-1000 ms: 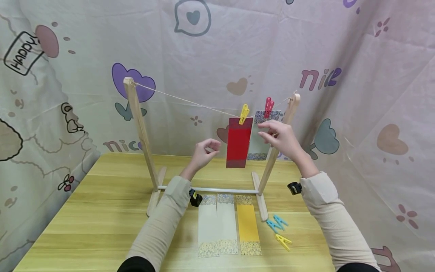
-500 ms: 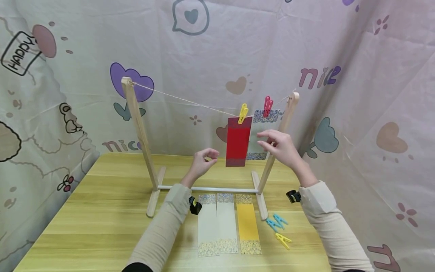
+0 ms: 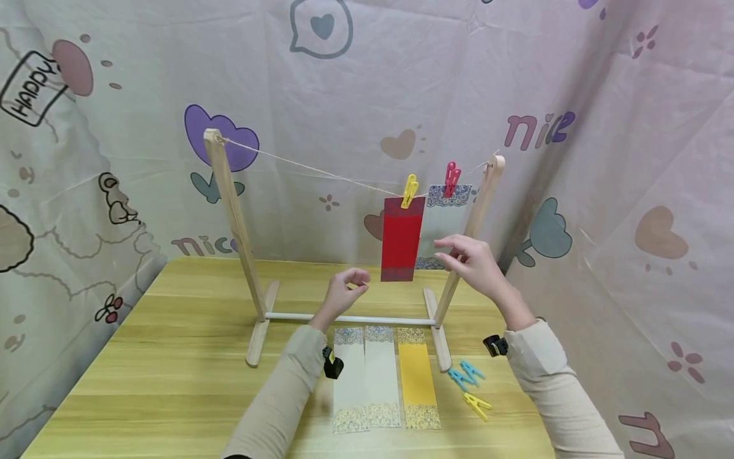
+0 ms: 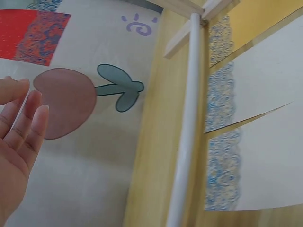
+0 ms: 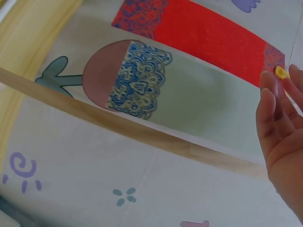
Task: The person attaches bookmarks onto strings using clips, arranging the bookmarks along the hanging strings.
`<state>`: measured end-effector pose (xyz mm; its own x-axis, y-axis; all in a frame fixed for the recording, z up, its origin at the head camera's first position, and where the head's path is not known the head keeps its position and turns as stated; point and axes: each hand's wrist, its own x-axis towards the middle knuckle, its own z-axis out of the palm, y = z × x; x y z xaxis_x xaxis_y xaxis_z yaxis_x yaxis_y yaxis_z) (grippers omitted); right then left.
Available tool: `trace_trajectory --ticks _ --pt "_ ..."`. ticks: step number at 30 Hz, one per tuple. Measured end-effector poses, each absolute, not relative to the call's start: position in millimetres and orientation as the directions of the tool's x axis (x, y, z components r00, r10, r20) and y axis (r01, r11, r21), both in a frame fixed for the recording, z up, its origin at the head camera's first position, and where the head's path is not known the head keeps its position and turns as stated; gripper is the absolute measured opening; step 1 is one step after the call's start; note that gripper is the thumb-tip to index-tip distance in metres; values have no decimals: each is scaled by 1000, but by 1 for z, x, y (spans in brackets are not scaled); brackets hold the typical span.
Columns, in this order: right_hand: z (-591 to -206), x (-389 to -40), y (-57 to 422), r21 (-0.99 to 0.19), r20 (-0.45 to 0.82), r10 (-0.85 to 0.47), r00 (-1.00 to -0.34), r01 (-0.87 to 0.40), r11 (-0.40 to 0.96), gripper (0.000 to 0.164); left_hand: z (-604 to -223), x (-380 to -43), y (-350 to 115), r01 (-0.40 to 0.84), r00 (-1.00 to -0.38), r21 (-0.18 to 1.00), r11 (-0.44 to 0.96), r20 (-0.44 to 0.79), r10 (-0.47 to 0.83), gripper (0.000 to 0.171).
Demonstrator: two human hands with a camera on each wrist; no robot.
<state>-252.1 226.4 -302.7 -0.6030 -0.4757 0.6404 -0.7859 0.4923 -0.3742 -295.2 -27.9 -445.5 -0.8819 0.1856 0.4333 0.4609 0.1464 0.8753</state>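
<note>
A red paper strip [image 3: 400, 239] hangs from a string [image 3: 321, 171] by a yellow clothespin [image 3: 410, 191]. To its right a pale green strip [image 3: 441, 223] with blue patterned ends hangs from a pink clothespin [image 3: 452, 180]. My left hand [image 3: 344, 293], holding nothing, hovers left of and below the red strip, fingers loosely bent. In front of the pale green strip my right hand [image 3: 473, 261] hangs in the air with thumb and fingers apart and nothing between them. Two whitish strips [image 3: 350, 382] and a yellow strip [image 3: 418, 376] lie on the table.
A wooden frame with a left post [image 3: 232, 217] and a right post [image 3: 473, 223] carries the string; a white rod [image 3: 355, 319] joins its feet. Two blue clothespins [image 3: 466, 376] and a yellow clothespin [image 3: 477, 405] lie at the right of the table [image 3: 172, 357].
Both hands have moved down, away from the string, the left one more toward the rod. The hanging strips and the things on the table stay in place.
</note>
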Motion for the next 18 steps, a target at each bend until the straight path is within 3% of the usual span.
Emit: trace_trajectory --ticks 9,18 --pt "-320 -250 230 -396 638 -475 -606 -787 472 24 -442 -270 -26 461 -882 876 140 435 185 16" --pt "-334 -246 234 -428 602 -469 -646 -758 493 22 -488 -276 -26 311 -947 947 76 303 108 18"
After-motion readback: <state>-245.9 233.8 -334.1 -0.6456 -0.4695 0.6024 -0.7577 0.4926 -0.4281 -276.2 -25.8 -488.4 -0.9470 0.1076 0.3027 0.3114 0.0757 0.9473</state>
